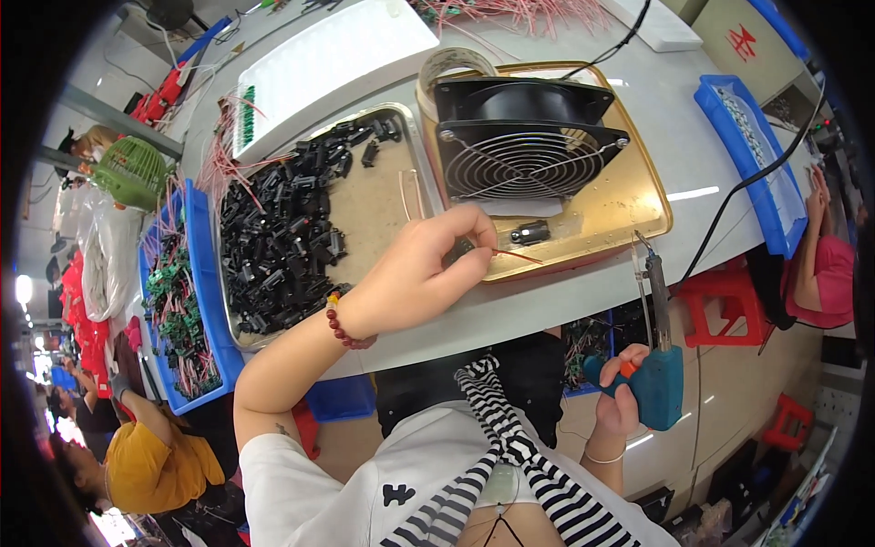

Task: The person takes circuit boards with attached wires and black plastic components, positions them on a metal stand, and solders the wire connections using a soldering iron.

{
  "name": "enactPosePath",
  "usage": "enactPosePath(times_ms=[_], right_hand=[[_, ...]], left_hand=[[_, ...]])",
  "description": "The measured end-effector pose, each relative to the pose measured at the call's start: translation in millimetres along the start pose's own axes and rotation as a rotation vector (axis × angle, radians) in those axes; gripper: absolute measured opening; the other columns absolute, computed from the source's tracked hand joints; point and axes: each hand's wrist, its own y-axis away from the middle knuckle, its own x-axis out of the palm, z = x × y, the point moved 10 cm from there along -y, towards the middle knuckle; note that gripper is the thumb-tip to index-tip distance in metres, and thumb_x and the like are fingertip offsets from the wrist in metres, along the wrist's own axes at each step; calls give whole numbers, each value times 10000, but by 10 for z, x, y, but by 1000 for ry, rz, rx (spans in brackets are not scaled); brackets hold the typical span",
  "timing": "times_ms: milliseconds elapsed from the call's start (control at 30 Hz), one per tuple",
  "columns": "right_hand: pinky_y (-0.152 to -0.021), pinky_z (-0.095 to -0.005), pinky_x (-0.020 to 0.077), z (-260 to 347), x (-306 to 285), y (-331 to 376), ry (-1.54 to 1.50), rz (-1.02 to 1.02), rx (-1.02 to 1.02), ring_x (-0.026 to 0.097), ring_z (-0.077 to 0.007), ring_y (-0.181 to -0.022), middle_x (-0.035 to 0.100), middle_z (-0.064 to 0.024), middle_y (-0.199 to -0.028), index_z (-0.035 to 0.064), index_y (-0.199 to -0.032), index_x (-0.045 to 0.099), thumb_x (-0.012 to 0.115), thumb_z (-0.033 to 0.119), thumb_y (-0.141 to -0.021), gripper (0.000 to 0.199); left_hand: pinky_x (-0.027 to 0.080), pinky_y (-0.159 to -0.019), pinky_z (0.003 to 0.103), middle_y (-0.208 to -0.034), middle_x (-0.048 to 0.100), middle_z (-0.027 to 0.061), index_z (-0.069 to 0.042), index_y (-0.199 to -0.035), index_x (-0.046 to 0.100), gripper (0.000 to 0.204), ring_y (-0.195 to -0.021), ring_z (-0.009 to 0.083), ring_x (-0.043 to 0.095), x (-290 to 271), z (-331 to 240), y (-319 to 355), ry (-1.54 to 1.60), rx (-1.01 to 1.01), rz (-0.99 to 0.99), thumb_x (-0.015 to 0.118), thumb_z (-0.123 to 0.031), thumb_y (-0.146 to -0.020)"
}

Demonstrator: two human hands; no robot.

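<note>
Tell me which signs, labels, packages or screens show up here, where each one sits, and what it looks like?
Sign: red mark on a beige panel, top right, behind the white table.
Clear plastic bags: bunched at the far left, beside the blue bin of green parts.
White foam tray: flat, rectangular, upper left of the table; blank.
No screens can be made out.

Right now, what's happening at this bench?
A person at a white table pinches a small black connector with a thin red wire in the left hand, over the edge of a gold tray that carries a black fan. The right hand holds a blue soldering gun below the table edge, tip up. A metal tray of black connectors sits to the left.
</note>
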Motion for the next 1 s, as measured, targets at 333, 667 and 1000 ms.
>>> enactPosePath(times_ms=[333,667,1000], right_hand=[[-573,-263,408,-44,-9,-21,36,-14,37,529,-178,-636,495,-159,-1083,-11,-1154,482,607,128,-762,435],[-572,-263,407,-51,169,-63,13,-6,82,532,-173,-638,498,-149,-1076,-3,-1147,502,632,130,-750,438],[-579,-260,410,-62,157,-58,18,10,73,533,-166,-639,496,-148,-1092,3,-1167,511,628,131,-754,448]], left_hand=[[344,-452,300,-608,515,80,-8,-908,553,105,-450,135,427,80,-23,-80,-36,18,-3,567,-78,-831],[369,-464,310,-610,524,96,-7,-920,553,111,-463,159,474,62,-22,-94,-2,47,4,556,-73,-832],[394,-531,282,-744,569,77,0,-932,555,106,-578,138,496,68,3,-58,-4,-11,18,539,-58,-845]])
